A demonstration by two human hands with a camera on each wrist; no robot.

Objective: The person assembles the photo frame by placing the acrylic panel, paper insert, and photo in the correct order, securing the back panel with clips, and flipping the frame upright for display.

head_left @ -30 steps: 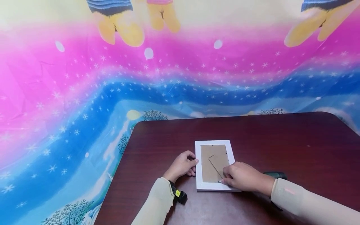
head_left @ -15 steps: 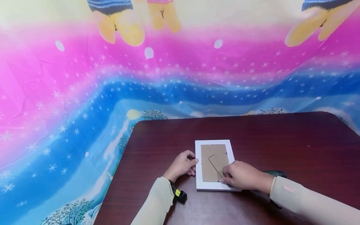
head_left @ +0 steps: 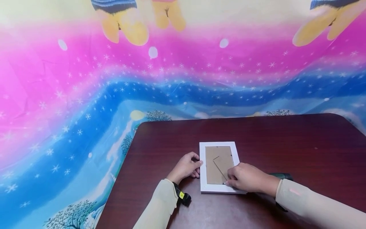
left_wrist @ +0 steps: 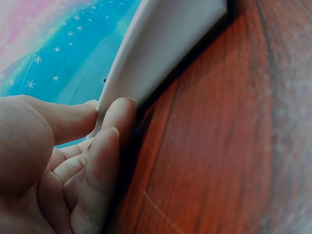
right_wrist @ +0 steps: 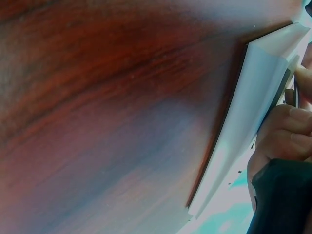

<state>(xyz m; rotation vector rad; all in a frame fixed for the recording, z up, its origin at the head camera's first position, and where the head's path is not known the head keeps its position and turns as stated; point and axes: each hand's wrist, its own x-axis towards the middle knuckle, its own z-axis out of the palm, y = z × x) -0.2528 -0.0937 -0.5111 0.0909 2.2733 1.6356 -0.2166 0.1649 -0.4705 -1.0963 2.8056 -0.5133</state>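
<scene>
A white picture frame (head_left: 203, 171) lies on the table with its brown backing board (head_left: 214, 152) facing up. My left hand (head_left: 186, 166) holds the frame's left edge, its thumb on the rim and fingertips against the side, as the left wrist view shows. On the backing lies a thin L-shaped metal rod (head_left: 219, 168), its bent end toward the far side. My right hand (head_left: 246, 178) pinches the rod's near end by the lower right corner of the frame. Its curled fingers (right_wrist: 278, 141) sit over the frame's rim in the right wrist view. The rod's gripped end is hidden.
The dark reddish wood table (head_left: 171, 140) has rounded far corners. A dark green object (head_left: 283, 176), partly hidden, shows behind my right wrist. Small dark tabs line the backing's edge. A printed pink and blue cloth (head_left: 171, 63) hangs behind the table.
The head view has shifted slightly, so everything sits a little to the right. Both hands keep their places on the frame and rod.
</scene>
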